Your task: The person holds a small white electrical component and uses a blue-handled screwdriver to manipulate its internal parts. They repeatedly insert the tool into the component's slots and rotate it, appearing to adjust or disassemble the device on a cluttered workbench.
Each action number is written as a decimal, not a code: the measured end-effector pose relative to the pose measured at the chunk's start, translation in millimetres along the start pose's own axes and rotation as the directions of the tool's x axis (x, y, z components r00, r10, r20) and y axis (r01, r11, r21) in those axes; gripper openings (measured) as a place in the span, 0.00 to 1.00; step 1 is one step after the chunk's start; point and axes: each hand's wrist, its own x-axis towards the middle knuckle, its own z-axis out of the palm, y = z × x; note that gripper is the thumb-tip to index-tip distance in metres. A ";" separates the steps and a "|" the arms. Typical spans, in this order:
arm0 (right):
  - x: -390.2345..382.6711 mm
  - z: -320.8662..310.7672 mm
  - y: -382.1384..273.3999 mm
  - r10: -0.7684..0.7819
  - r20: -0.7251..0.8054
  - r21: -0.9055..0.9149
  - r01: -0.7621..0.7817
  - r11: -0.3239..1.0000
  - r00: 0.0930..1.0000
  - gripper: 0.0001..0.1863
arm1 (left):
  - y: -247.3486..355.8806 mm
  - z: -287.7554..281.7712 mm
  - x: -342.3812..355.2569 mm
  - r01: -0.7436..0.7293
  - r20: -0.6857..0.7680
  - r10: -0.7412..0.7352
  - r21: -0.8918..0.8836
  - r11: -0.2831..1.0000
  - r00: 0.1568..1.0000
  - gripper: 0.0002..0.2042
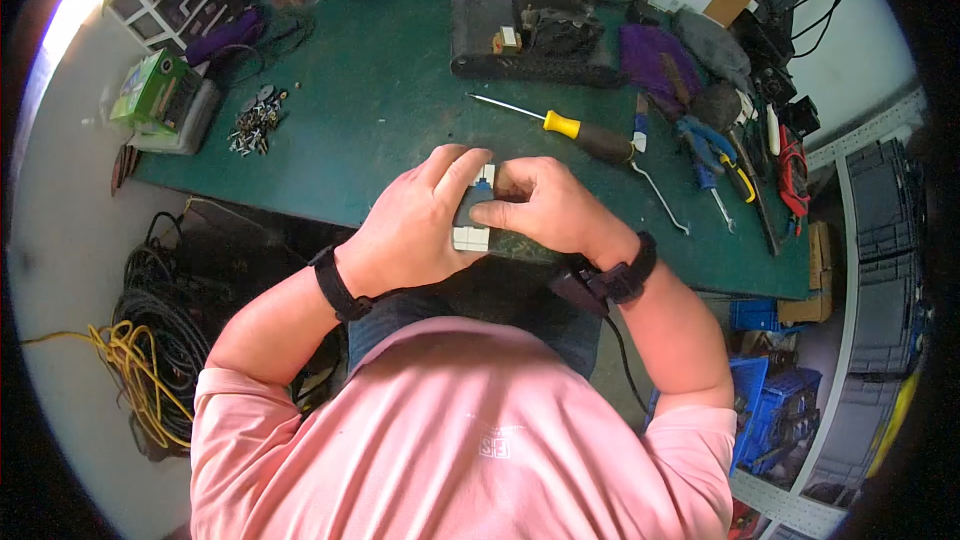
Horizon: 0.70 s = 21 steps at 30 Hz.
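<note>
Near the front edge of the workbench, both hands hold a small circuit breaker [472,238], a white block with a dark grey middle and a blue part. My left hand [415,205] wraps it from the left, fingers over its far end. From the right, my right hand [550,202] pinches it, with the thumb on its dark middle near the blue part. My fingers hide much of its sides. Beyond the right hand lies a screwdriver [590,135] with a yellow and black handle, its tip toward the left.
On the green workbench [370,90] sit a pile of screws [257,120], a green box [155,90] and a black case [535,30]. Pliers [715,150], a bent metal rod [660,198] and red test leads [792,175] lie at right. Cables [150,340] hang at lower left.
</note>
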 end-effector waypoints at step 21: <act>-30.0 -27.1 -32.7 -0.233 -0.101 -0.167 0.215 0.962 0.967 0.46 | -5.5 -25.3 9.7 0.303 0.145 -0.316 -0.787 0.538 0.938 0.49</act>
